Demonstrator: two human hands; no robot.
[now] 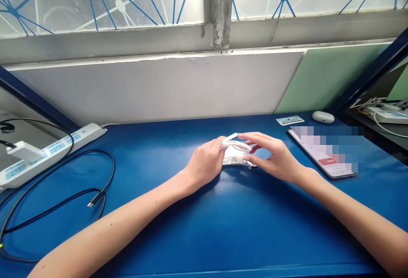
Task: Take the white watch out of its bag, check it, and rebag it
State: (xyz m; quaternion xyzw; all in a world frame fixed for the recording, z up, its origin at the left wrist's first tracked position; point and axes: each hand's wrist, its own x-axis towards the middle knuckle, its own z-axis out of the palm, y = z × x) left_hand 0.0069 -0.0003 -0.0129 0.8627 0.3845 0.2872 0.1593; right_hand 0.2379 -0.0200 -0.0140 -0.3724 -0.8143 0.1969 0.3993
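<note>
My left hand (207, 159) is closed around one side of a coiled white cable (237, 145), a little above the table at the middle. A straight white end of the cable points up to the right, toward the index fingertip of my right hand (270, 154). The right fingers curve round the other side of the coil, with thumb and index finger spread apart. Just below the coil is a white packet (233, 160) with a small printed square code, its left part hidden behind my left hand. Whether the right thumb presses on the packet I cannot tell.
On the blue table (204, 235), a power strip (63, 146) with a white plug (25, 152) and a looped black cable (110, 171) lie at left. A phone (318, 154), a card (290, 120) and a white rounded case (323, 117) lie at right.
</note>
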